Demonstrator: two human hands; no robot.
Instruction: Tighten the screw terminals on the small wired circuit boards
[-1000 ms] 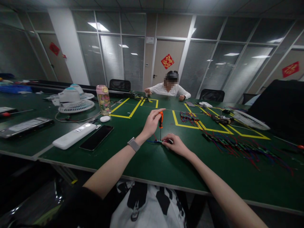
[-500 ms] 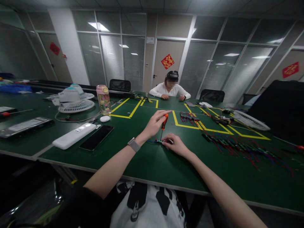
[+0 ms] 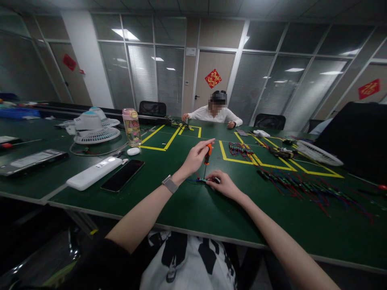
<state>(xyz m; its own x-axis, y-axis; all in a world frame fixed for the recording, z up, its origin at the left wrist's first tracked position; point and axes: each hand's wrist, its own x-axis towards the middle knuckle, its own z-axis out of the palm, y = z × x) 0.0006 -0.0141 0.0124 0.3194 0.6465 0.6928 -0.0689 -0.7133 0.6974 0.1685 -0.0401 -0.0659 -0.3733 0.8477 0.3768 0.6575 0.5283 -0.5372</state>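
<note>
My left hand (image 3: 196, 156) is closed on the orange and black handle of a screwdriver (image 3: 207, 156), its index finger stretched out over the top. The screwdriver stands nearly upright, and its thin shaft comes down on a small green circuit board (image 3: 203, 180) lying on the table. Red and blue wires trail from the board's left end. My right hand (image 3: 222, 183) pinches the board's right end between thumb and fingers, with the wrist low over the tabletop. The exact spot where the tip meets the board is too small to make out.
Several wired circuit boards (image 3: 302, 185) lie in a row at right, and a bundle of more (image 3: 240, 150) sits within yellow tape. To the left are a black phone (image 3: 123, 175), a white power strip (image 3: 94, 173), a bottle (image 3: 132, 128) and fans (image 3: 96, 135). A person (image 3: 216, 112) sits opposite.
The screwdriver handle and my left fingers have shifted slightly left. My right hand keeps its place at the board. Across the table, the person's one hand has moved outward to the left.
</note>
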